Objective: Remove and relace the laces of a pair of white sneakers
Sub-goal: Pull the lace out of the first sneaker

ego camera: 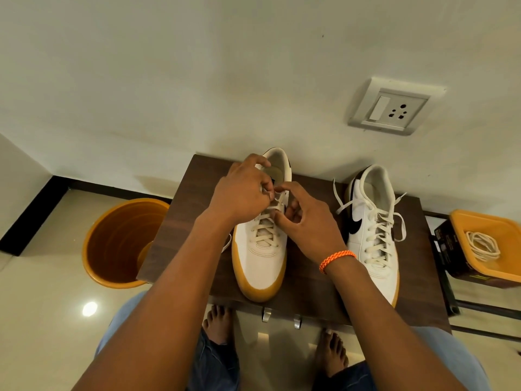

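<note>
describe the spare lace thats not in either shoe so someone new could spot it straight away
Start at the dark wooden table and look past its right end to the orange tray sitting on a dark box. The coiled lace lies loose inside it, the only lace not threaded through a sneaker.

left hand (242,190): reached forward, knuckles up, fingers curled, pinched lace end
right hand (307,221): alongside, touching left, index extended, other fingers curled
forearms: both stretched out, converged
</note>
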Action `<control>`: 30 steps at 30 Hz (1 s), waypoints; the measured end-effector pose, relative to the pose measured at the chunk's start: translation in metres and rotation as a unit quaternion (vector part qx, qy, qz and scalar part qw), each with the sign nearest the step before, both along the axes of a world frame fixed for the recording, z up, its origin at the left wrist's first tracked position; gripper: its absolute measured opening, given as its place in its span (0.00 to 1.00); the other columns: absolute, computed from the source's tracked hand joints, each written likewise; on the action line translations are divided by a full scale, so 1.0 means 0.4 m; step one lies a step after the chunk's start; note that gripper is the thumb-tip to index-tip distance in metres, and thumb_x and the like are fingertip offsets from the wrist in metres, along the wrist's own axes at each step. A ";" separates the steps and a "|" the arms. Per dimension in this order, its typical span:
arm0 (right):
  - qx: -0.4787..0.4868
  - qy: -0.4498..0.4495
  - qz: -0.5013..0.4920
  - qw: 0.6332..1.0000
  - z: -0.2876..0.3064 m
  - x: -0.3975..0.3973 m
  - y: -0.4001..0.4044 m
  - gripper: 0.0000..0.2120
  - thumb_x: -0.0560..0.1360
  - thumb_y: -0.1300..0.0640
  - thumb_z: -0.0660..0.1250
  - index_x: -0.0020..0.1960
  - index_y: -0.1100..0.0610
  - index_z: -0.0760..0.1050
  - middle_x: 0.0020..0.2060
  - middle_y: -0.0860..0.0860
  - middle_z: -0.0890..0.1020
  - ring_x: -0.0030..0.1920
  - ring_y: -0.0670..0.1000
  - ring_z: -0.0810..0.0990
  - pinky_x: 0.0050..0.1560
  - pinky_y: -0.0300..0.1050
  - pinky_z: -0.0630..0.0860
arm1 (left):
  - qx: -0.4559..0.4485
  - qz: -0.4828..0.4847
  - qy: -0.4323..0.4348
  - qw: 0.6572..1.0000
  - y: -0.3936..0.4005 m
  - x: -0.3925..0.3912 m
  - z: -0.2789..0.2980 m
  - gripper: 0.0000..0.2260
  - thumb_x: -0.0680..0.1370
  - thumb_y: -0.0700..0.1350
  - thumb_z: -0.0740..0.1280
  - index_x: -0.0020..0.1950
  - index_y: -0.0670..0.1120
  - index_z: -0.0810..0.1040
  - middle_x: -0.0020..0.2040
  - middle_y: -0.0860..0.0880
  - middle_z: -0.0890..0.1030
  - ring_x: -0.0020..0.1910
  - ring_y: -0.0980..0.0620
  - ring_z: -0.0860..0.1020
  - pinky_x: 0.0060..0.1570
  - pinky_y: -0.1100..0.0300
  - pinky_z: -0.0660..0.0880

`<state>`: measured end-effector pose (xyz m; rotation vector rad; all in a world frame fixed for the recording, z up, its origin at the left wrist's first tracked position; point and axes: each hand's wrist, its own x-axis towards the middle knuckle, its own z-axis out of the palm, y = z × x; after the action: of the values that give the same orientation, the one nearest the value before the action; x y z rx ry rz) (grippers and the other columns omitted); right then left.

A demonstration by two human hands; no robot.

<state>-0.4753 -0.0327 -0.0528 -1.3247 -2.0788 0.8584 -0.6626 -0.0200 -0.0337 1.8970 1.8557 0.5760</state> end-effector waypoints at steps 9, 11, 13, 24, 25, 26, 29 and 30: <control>0.091 -0.143 -0.011 0.986 0.011 -0.020 -0.024 0.11 0.81 0.46 0.64 0.63 0.44 0.73 0.44 0.45 0.74 0.43 0.47 0.74 0.39 0.46 0.73 | 0.101 0.180 -0.073 0.976 0.017 -0.006 0.010 0.06 0.83 0.46 0.64 0.49 0.53 0.78 0.51 0.55 0.81 0.47 0.52 0.81 0.44 0.55 0.76; 0.100 -0.126 -0.020 0.987 0.008 -0.036 -0.033 0.10 0.81 0.49 0.65 0.61 0.49 0.76 0.46 0.45 0.70 0.47 0.47 0.71 0.41 0.42 0.70 | 0.115 0.225 -0.123 0.960 0.018 -0.035 0.016 0.05 0.84 0.49 0.65 0.52 0.54 0.80 0.48 0.55 0.84 0.46 0.53 0.83 0.45 0.55 0.79; 0.092 -0.098 -0.031 0.990 0.002 -0.050 -0.034 0.08 0.81 0.52 0.68 0.58 0.52 0.79 0.50 0.45 0.68 0.51 0.46 0.70 0.44 0.40 0.72 | 0.117 0.258 -0.118 0.952 0.012 -0.065 0.019 0.05 0.84 0.50 0.65 0.54 0.53 0.81 0.47 0.53 0.86 0.45 0.53 0.84 0.43 0.58 0.77; -0.206 0.501 0.017 0.840 0.143 0.004 0.017 0.10 0.80 0.58 0.61 0.42 0.57 0.77 0.68 0.59 0.80 0.65 0.53 0.78 0.63 0.47 0.72 | -0.006 0.268 -0.243 0.932 0.007 -0.101 0.020 0.06 0.82 0.44 0.71 0.46 0.55 0.83 0.42 0.53 0.86 0.43 0.51 0.85 0.54 0.47 0.84; -0.222 0.546 0.039 0.807 0.159 0.022 0.021 0.11 0.82 0.59 0.58 0.43 0.58 0.74 0.69 0.61 0.78 0.69 0.56 0.76 0.68 0.49 0.71 | -0.014 0.276 -0.241 0.930 0.007 -0.103 0.018 0.07 0.82 0.44 0.72 0.46 0.55 0.82 0.42 0.53 0.86 0.43 0.50 0.85 0.54 0.47 0.84; -0.240 0.587 0.051 0.771 0.173 0.038 0.025 0.11 0.83 0.60 0.56 0.44 0.59 0.71 0.70 0.62 0.78 0.73 0.58 0.74 0.73 0.53 0.68 | -0.018 0.286 -0.238 0.928 0.007 -0.108 0.016 0.07 0.81 0.44 0.72 0.45 0.55 0.83 0.42 0.52 0.86 0.43 0.50 0.85 0.53 0.48 0.85; -0.261 0.654 0.034 0.709 0.198 0.072 0.036 0.10 0.84 0.59 0.56 0.46 0.59 0.70 0.61 0.60 0.82 0.68 0.61 0.79 0.76 0.59 0.67 | -0.016 0.311 -0.214 0.926 0.004 -0.123 0.016 0.05 0.81 0.45 0.71 0.49 0.53 0.86 0.42 0.53 0.86 0.45 0.49 0.86 0.52 0.49 0.84; -0.257 0.655 0.027 0.710 0.204 0.080 0.038 0.10 0.84 0.58 0.56 0.46 0.59 0.71 0.57 0.58 0.83 0.62 0.59 0.81 0.74 0.60 0.70 | -0.013 0.318 -0.203 0.926 0.002 -0.128 0.016 0.05 0.81 0.45 0.71 0.49 0.53 0.86 0.42 0.53 0.87 0.45 0.49 0.86 0.52 0.49 0.84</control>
<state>-0.4435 -0.0175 0.0288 -0.4394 -0.7206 1.7738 -0.7139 -0.0192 -0.0273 1.0076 2.1386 1.0469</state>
